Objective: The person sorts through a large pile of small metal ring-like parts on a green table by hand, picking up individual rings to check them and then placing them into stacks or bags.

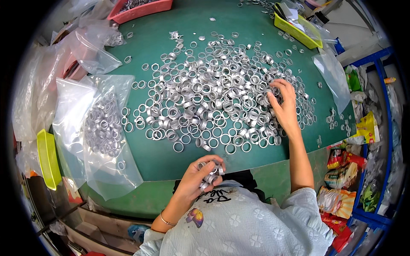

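A wide heap of silver metal rings (205, 94) covers the middle of the green table. My left hand (200, 177) is closed around several metal rings (210, 173), close to my body at the table's near edge. Over the right side of the heap, my right hand (284, 102) reaches in with its thumb and fingers curved and apart. Its fingertips are at the rings there; whether they touch one is hard to make out. On the left lies a clear plastic bag (121, 179) with many similar rings (103, 126) in or on it.
Far left stands a pink tray (141, 10) of small metal parts; at the far right, a yellow-green basket (294, 30). Clear plastic bags (38, 85) and a green basket (49, 160) line the left. A blue shelf (380, 128) with coloured packets stands right of the table (162, 164).
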A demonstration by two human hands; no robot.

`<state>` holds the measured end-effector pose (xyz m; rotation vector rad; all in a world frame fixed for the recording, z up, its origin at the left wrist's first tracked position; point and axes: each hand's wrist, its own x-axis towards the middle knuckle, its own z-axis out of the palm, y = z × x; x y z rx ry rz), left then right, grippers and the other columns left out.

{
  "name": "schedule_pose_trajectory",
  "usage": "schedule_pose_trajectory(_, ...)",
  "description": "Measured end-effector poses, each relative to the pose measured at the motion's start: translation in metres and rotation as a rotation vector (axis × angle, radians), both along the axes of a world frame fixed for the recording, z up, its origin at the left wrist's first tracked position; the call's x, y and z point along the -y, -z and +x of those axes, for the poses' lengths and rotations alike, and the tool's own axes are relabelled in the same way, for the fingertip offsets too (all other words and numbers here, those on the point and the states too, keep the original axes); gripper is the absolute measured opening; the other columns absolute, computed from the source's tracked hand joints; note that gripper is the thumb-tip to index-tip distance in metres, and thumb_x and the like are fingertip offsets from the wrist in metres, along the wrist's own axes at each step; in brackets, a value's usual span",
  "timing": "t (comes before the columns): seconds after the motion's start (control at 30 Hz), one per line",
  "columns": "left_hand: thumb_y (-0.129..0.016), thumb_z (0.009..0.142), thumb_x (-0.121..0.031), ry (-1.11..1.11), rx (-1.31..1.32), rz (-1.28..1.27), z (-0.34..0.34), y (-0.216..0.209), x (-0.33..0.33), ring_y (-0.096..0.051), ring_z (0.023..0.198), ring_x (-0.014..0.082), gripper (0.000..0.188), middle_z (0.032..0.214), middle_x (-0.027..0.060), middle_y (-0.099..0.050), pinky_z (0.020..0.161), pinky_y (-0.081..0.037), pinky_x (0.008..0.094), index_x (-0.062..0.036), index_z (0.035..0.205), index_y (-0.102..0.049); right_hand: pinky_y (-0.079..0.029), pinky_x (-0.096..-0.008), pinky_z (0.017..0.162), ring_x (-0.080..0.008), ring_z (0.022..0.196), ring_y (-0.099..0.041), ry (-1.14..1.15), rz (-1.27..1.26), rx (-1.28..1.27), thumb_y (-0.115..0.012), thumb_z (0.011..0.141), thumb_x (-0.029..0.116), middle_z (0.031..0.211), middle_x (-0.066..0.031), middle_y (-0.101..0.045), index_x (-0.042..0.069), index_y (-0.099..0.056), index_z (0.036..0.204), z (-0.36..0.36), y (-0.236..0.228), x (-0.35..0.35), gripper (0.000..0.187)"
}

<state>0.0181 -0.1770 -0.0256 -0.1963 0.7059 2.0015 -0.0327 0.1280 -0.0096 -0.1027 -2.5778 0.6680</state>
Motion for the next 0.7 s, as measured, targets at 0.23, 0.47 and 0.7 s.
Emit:
schedule_pose_trajectory(0.23,-0.053,0.092,-0.024,0.006,-0.002,-0.018,0.001,0.000,-0.005,-0.052,0.059,0.0129,0.025,0.089,0.0104,-0.057,0.036,-0.034,0.0178,-0.0026,0.105,-0.056,-0.035,-0.0365,0.082,-0.0240,0.096,-0.049,-0.292,0.021,0.071,-0.067,0.073,0.008,0.099,-0.0047,-0.055,0.007,-0.062,0.090,0.006,-0.016,0.059,0.017)
schedule_pose_trajectory(0.47,-0.052,0.093,-0.024,0.007,0.003,0.001,0.000,0.001,-0.006,-0.052,0.058,0.0124,0.025,0.089,0.0111,-0.057,0.036,-0.033,0.0173,-0.0029,0.106,-0.055,-0.035,-0.0366,0.082,-0.0241,0.095,-0.049,-0.371,0.115,0.048,-0.063,0.076,0.006,0.099,-0.0065,-0.056,0.004,-0.063,0.084,-0.011,-0.002,0.071,0.008)
schedule_pose_trajectory(0.7,-0.052,0.093,-0.024,-0.008,-0.003,0.029,0.001,0.002,-0.005,-0.052,0.057,0.0123,0.025,0.089,0.0113,-0.057,0.035,-0.032,0.0173,-0.0030,0.106,-0.055,-0.039,-0.0342,0.081,-0.0274,0.086,-0.052,-0.185,-0.349,0.066,-0.064,0.077,0.006,0.089,-0.0099,-0.059,0.000,-0.060,0.082,0.000,-0.007,0.047,0.009)
